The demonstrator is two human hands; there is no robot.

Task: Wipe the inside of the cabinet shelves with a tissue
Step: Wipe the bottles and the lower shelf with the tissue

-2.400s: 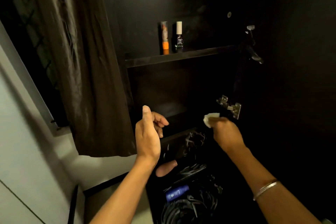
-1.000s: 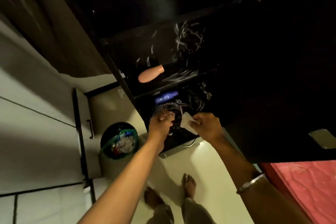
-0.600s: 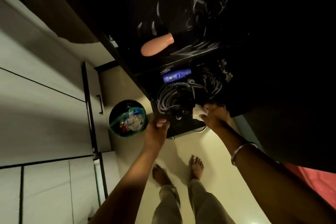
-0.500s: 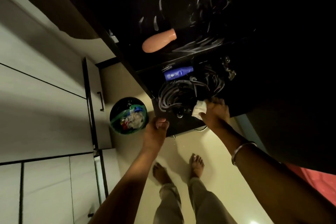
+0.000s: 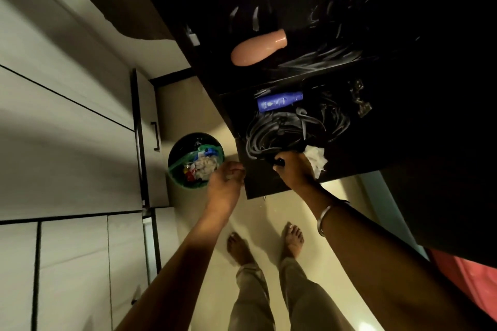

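Currently right hand [image 5: 294,169] grips crumpled tissue [image 5: 314,157] on lowest cabinet shelf [image 5: 271,185], beside cable bundle [image 5: 274,131]. Left hand [image 5: 224,179] loosely curled at shelf's left edge, holds nothing visible. Tissue: light, soft, probably tears easily; best bunched in fingers. Count: one tissue, one blue bottle [image 5: 279,101], one bin [image 5: 195,161].

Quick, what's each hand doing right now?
Left hand: fingers curled, holding nothing visible.
Right hand: grips the tissue on the shelf.
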